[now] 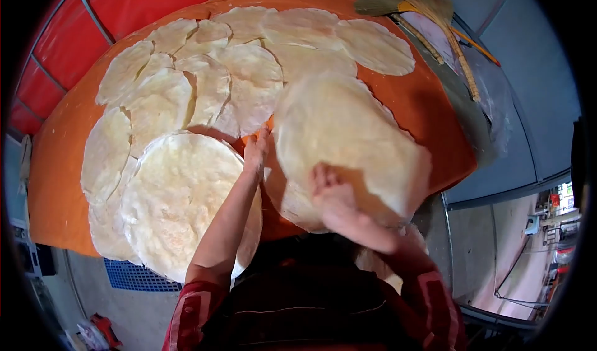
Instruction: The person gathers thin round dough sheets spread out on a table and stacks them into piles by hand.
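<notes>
Blurry pale sheet (348, 124) sits about 1 o'clock from the person's chest. Right hand (334, 194) overlaps it, left hand (256, 149) at 11; can't tell if either's gripping. It looks thin, so an uneven tug could tear or crease it.

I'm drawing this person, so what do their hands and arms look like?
The left hand and right hand are bare, with no gloves. The left sleeve is dark red with a paler, pinkish panel and small round spots, maybe buttons. The right sleeve is dark red too, also with a paler band. Both forearms show below the sleeves.
</notes>
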Demonstrator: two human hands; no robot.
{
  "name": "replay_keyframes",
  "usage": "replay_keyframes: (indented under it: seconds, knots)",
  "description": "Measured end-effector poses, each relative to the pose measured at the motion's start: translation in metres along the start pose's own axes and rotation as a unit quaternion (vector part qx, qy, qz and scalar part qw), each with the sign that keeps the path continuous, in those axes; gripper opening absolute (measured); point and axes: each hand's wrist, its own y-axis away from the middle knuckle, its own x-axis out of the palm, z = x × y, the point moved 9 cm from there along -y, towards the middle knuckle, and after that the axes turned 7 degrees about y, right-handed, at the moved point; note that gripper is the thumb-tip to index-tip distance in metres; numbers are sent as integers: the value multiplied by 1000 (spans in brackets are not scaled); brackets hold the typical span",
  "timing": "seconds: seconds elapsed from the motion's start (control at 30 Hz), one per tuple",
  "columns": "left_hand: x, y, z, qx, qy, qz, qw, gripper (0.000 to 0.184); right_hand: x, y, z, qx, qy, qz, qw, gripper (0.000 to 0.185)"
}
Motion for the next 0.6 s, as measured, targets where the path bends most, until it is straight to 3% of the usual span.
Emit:
replay_keyframes:
  seconds: [0.03,0.07,0.13,0.23,0.3,0.33,0.37,0.4,0.47,0.53,0.6]
  knots:
    - [3,-2,-4,0,10,26,1000,55,20,1,21,-27,-124,129,983,46]
    - [5,-4,-7,0,19,52,998,56,25,5,34,-16,-186,117,976,42]
    - [5,-6,-4,-5,-38,73,997,56,39,16,49,12,-133,-42,990,46]
    - [-1,-37,9,89,-209,53,972,52,27,35,36,38,-238,-126,962,48]
    - [-6,-48,20,173,-362,24,916,47,47,47,42,-82,-16,-149,985,49]
    - [-3,-43,12,217,-426,12,878,46,43,49,14,-28,-62,-118,991,52]
    - [-6,-87,57,191,-220,155,944,38,39,53,-14,27,-107,-91,990,55]
    - [1,-72,45,178,-181,160,954,36,31,65,-64,189,-305,-25,933,62]
    - [11,-21,1,146,-108,165,969,32,49,92,-156,343,-289,-217,867,73]
    - [21,-13,-4,188,-100,200,956,36,107,129,-195,539,-409,-194,710,73]
    - [25,-12,-6,206,-80,210,952,39,121,123,-189,516,-396,-172,740,73]
